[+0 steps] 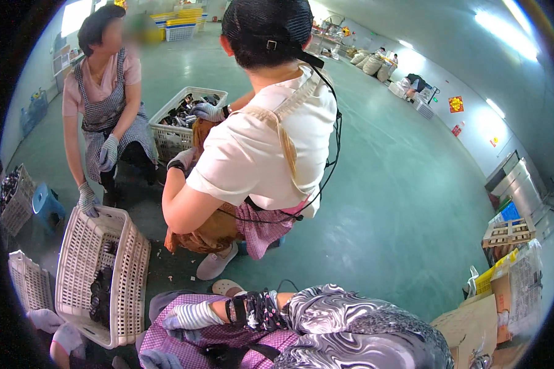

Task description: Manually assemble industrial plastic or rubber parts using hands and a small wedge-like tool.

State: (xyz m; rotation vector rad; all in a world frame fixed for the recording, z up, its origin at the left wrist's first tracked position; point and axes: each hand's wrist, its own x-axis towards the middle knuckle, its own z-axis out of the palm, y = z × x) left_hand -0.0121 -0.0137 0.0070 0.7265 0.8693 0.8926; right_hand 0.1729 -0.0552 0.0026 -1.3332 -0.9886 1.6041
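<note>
My right hand [194,317], in a striped white and grey glove, rests over the purple checkered apron [277,340] on my lap. Its fingers appear loosely extended, with no held object visible. Black bands circle that wrist. Lower down, my left hand [160,360] in a grey glove is cut off by the bottom edge, so its fingers are hard to read. To the left of both hands, a white slatted basket [132,277] leans with its opening facing up, dark glossy pieces [100,294] inside. A co-worker's gloved hand [87,202] grips its far rim.
A co-worker in a white shirt [258,141] sits ahead, gloved hands beside another white basket [172,140] of dark pieces. Other gloved hands [66,338] are at lower left. A blue stool [46,203] stands left; cardboard boxes [468,326] and a wooden crate [508,232] lie right.
</note>
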